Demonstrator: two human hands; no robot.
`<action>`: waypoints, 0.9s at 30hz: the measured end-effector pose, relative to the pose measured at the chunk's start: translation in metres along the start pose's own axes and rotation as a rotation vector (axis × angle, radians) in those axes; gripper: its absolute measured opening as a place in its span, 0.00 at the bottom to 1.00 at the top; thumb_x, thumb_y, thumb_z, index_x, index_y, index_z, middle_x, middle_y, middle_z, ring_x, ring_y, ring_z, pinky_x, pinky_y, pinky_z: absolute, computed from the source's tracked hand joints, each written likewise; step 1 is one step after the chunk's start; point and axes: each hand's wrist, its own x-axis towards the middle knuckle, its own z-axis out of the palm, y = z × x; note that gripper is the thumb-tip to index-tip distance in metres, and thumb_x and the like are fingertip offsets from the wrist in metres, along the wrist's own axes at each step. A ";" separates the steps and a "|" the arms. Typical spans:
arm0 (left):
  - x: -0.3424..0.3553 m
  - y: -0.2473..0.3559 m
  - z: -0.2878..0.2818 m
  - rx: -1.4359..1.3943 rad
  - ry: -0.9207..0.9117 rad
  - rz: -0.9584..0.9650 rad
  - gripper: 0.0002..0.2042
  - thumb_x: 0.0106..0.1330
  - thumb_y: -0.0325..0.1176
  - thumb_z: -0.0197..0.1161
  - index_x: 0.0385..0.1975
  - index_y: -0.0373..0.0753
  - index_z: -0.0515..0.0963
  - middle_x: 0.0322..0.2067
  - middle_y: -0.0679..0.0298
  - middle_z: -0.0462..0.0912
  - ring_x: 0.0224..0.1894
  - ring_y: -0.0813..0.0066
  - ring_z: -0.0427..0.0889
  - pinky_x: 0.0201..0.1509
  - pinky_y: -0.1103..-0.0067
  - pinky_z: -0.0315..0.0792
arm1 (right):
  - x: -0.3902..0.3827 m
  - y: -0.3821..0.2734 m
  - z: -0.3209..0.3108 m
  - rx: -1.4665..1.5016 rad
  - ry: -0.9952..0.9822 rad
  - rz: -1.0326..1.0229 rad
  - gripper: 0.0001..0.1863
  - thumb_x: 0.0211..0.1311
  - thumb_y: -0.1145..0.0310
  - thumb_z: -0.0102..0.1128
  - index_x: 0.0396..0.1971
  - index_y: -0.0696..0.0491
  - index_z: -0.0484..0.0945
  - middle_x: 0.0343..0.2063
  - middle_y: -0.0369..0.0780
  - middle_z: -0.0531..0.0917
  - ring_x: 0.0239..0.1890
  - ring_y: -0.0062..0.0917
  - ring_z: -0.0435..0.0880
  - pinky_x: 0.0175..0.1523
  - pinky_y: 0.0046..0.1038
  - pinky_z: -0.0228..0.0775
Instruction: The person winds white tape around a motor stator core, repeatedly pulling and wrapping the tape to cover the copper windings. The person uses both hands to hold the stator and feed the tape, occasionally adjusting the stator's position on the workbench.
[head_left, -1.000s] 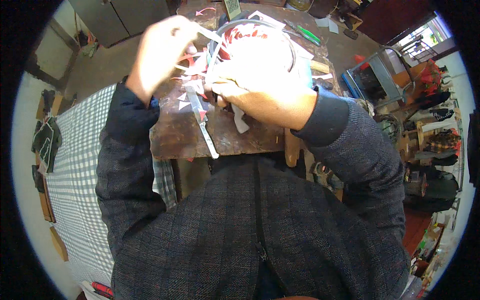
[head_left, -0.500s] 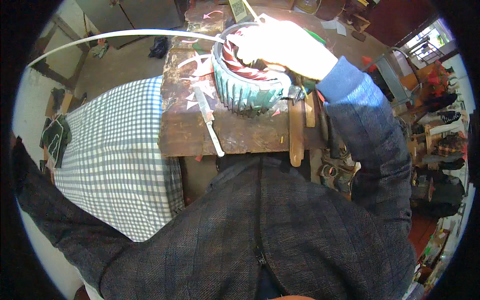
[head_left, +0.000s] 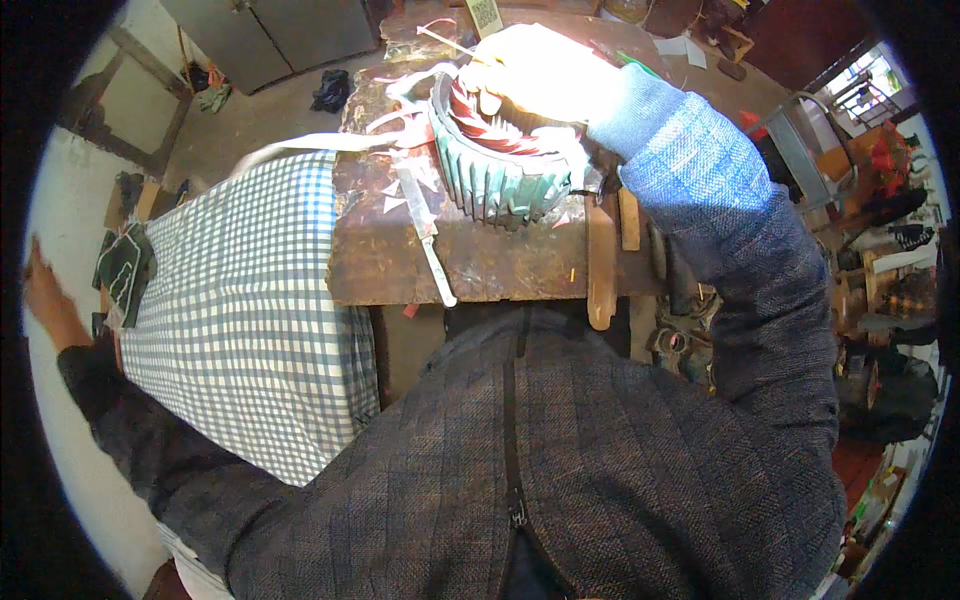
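The finned motor stator (head_left: pixel 495 185) stood on the far part of the wooden workbench (head_left: pixel 385 270), open end upward, bore axis roughly upright. Red-and-white windings (head_left: pixel 482 122) lined the visible rim.

The right hand (head_left: pixel 540 72) was the nearer one: it lay over the far side of the rim, with the windings directly below and on the near side of the curled fingers. A thin pale strip (head_left: pixel 442 39) projected from these fingers toward the far left; glare obscured the grip, so whether it was closed on the strip could not be told.

The left hand (head_left: pixel 52 300) was extended to the far left, well apart from the stator; its grip could not be determined. Between them, a white tape (head_left: pixel 310 143) ran lengthwise left to right, from the checked cloth (head_left: pixel 240 260) to beside the stator. A white-handled knife (head_left: pixel 425 235) lay near-left of the housing.
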 end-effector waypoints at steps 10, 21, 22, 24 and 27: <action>-0.228 0.342 0.346 -0.475 -0.821 0.349 0.23 0.77 0.40 0.62 0.65 0.33 0.73 0.59 0.52 0.84 0.63 0.64 0.82 0.68 0.72 0.74 | -0.014 0.003 0.006 -0.251 0.106 -0.157 0.19 0.78 0.52 0.56 0.50 0.49 0.88 0.38 0.41 0.89 0.35 0.34 0.85 0.44 0.36 0.79; -0.222 0.342 0.347 -0.666 -1.273 -0.139 0.13 0.78 0.40 0.60 0.36 0.37 0.82 0.15 0.74 0.70 0.16 0.86 0.65 0.24 0.82 0.68 | -0.023 -0.003 0.017 -0.406 0.235 -0.131 0.21 0.78 0.50 0.55 0.54 0.47 0.87 0.49 0.41 0.88 0.46 0.32 0.86 0.50 0.34 0.80; -0.224 0.349 0.348 -0.813 -1.232 -0.156 0.12 0.78 0.39 0.59 0.36 0.37 0.82 0.15 0.74 0.69 0.16 0.87 0.64 0.27 0.82 0.70 | -0.023 -0.003 0.016 -0.372 0.173 -0.081 0.20 0.78 0.50 0.55 0.55 0.47 0.87 0.49 0.42 0.88 0.46 0.31 0.86 0.50 0.34 0.81; -0.224 0.365 0.352 -1.073 -1.137 -0.241 0.11 0.78 0.37 0.59 0.38 0.37 0.82 0.15 0.74 0.68 0.15 0.87 0.63 0.31 0.82 0.72 | -0.024 -0.008 0.014 -0.248 0.168 -0.008 0.20 0.77 0.53 0.57 0.55 0.49 0.87 0.49 0.44 0.88 0.47 0.31 0.87 0.49 0.33 0.81; -0.195 0.397 0.359 -1.280 -0.963 -0.199 0.10 0.78 0.34 0.59 0.42 0.34 0.83 0.19 0.71 0.76 0.18 0.81 0.71 0.36 0.79 0.75 | -0.023 -0.018 0.001 -0.141 0.283 -0.059 0.19 0.76 0.56 0.59 0.56 0.51 0.85 0.50 0.44 0.87 0.48 0.30 0.87 0.49 0.31 0.82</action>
